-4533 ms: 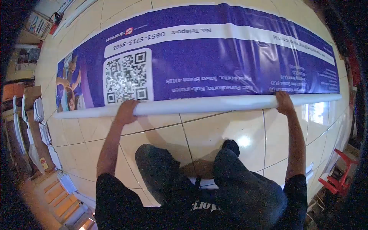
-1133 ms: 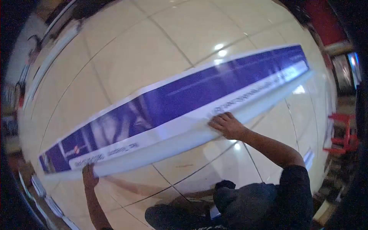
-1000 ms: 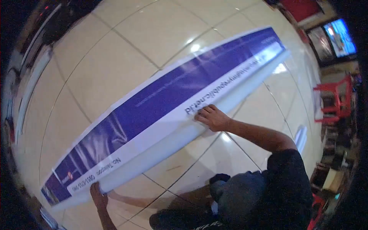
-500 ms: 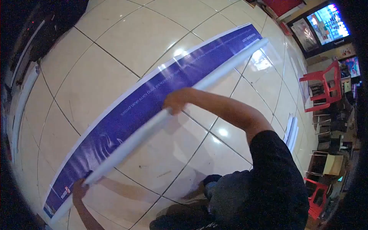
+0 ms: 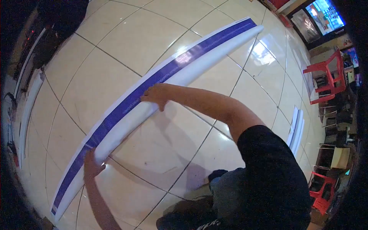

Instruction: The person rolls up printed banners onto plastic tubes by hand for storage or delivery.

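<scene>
A long purple-and-white printed banner [image 5: 157,79] lies diagonally across the floor. Its near side is rolled into a white tube, leaving a narrow purple strip with small lettering face up. Around the tube near its middle is my right hand [image 5: 156,94], fingers bent over the top and thumb off the near edge. Farther toward the lower left, my left hand [image 5: 92,166] grips the same tube, its thumb on the near side. The underside of the roll is hidden.
Glossy tiles [image 5: 115,76] make up the floor. White rolls [image 5: 296,130] lie to the right, near a red plastic chair [image 5: 326,76] and another red chair [image 5: 322,193]. A long pale roll [image 5: 30,111] and dark objects line the left. A lit screen [image 5: 326,17] stands upper right.
The banner has been rolled up further, away from my body, so its purple strip is narrower and the tube thicker. Both hands have moved up the picture with the roll.
</scene>
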Tool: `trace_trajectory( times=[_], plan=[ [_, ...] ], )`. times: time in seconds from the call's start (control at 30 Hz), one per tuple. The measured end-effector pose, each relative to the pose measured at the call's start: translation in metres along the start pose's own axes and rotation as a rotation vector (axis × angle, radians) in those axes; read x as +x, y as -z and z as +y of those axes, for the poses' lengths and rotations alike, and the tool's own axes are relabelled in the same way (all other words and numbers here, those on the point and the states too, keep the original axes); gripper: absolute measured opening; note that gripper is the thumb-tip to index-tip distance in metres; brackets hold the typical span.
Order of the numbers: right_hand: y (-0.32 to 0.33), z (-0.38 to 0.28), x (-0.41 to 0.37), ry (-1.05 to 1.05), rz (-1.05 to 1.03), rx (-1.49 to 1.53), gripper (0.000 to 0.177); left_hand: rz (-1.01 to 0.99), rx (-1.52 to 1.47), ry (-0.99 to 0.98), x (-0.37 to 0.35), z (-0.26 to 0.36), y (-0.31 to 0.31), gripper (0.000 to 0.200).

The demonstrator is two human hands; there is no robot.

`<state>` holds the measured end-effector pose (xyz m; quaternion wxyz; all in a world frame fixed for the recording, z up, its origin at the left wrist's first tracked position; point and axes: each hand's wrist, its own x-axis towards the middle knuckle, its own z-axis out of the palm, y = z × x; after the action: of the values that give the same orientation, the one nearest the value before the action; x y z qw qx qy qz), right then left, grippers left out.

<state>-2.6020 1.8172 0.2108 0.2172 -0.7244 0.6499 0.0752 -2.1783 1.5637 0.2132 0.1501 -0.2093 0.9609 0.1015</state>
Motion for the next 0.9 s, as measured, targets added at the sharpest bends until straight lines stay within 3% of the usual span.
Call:
trace_trajectory(
  times=[0.07, 0.1, 0.13, 0.17, 0.2, 0.23, 0.3, 0.33, 0.37, 0.4, 0.43, 0.47, 0.5, 0.53, 0.57, 0.6, 0.67, 0.7, 0.73, 0.77, 0.8, 0.87, 0.9],
  plan=[
    [-0.02, 0.014, -0.016, 0.076, 0.117, 0.043, 0.089, 0.078, -0.004, -0.027, 0.025, 0.036, -0.017, 0.085],
    [-0.048, 0.033, -0.024, 0.12, 0.295, 0.074, 0.088, 0.081, -0.04, -0.015, 0.034, 0.055, -0.016, 0.084],
    [-0.048, 0.035, -0.04, 0.038, 0.308, 0.192, 0.085, 0.276, -0.007, -0.14, 0.038, 0.052, -0.037, 0.079],
    [-0.072, 0.054, -0.05, 0.008, 0.35, 0.148, 0.085, 0.274, -0.197, -0.16, 0.044, 0.064, -0.038, 0.078],
    [-0.061, 0.057, -0.067, -0.027, 0.223, 0.13, 0.087, 0.297, -0.228, -0.193, 0.045, 0.079, -0.041, 0.079],
    [-0.071, 0.06, -0.082, -0.005, 0.328, 0.047, 0.081, 0.203, -0.375, -0.076, 0.04, 0.104, -0.035, 0.079],
    [-0.077, 0.069, -0.126, -0.094, 0.156, 0.037, 0.089, 0.355, -0.344, -0.133, 0.032, 0.137, -0.089, 0.08],
    [-0.087, 0.078, -0.152, -0.184, 0.043, 0.111, 0.086, 0.343, -0.436, -0.199, 0.027, 0.159, -0.115, 0.075],
    [-0.1, 0.08, -0.182, -0.297, 0.016, 0.073, 0.085, 0.329, -0.513, -0.185, 0.017, 0.197, -0.092, 0.069],
    [-0.113, 0.082, -0.213, -0.409, -0.016, 0.032, 0.084, 0.105, -0.606, -0.15, 0.019, 0.224, -0.085, 0.053],
    [-0.145, 0.106, -0.256, -0.385, 0.08, -0.03, 0.081, -0.114, -0.673, -0.094, 0.022, 0.252, -0.078, 0.04],
    [-0.169, 0.139, -0.293, -0.337, 0.138, -0.157, 0.066, 0.14, -0.527, -0.165, 0.002, 0.273, -0.081, 0.043],
    [-0.179, 0.162, -0.323, -0.376, 0.192, -0.136, 0.065, 0.403, -0.35, -0.189, -0.017, 0.293, -0.084, 0.047],
    [-0.18, 0.185, -0.35, -0.652, -0.07, -0.231, 0.043, 0.407, -0.341, -0.161, -0.027, 0.284, -0.087, 0.047],
    [-0.252, 0.267, -0.41, -0.585, 0.203, -0.402, 0.041, 0.389, -0.375, -0.116, -0.035, 0.275, -0.097, 0.046],
    [-0.239, 0.273, -0.42, -0.671, 0.261, -0.515, 0.042, 0.364, -0.417, -0.092, -0.036, 0.262, -0.088, 0.046],
    [-0.17, 0.2, -0.364, -0.317, 0.292, -0.263, 0.052, 0.318, -0.304, -0.057, -0.071, 0.188, -0.107, 0.053],
    [-0.147, 0.162, -0.338, -0.186, 0.223, -0.203, 0.064, 0.258, -0.393, -0.006, -0.087, 0.155, -0.1, 0.062],
    [-0.157, 0.134, -0.321, -0.313, 0.145, -0.051, 0.076, 0.201, -0.479, 0.05, -0.104, 0.122, -0.081, 0.072],
    [-0.17, 0.108, -0.301, -0.234, 0.203, 0.041, 0.081, 0.122, -0.286, 0.121, -0.117, 0.1, -0.079, 0.07],
    [-0.148, 0.066, -0.273, -0.236, 0.167, 0.07, 0.08, 0.068, -0.233, 0.173, -0.124, 0.09, -0.065, 0.07],
    [-0.1, 0.024, -0.225, -0.229, 0.023, 0.164, 0.074, 0.086, -0.215, 0.046, -0.135, 0.071, -0.061, 0.07],
    [-0.09, 0.028, -0.213, -0.225, -0.082, 0.064, 0.073, -0.131, -0.297, 0.084, -0.124, 0.07, -0.029, 0.072]
  ],
)
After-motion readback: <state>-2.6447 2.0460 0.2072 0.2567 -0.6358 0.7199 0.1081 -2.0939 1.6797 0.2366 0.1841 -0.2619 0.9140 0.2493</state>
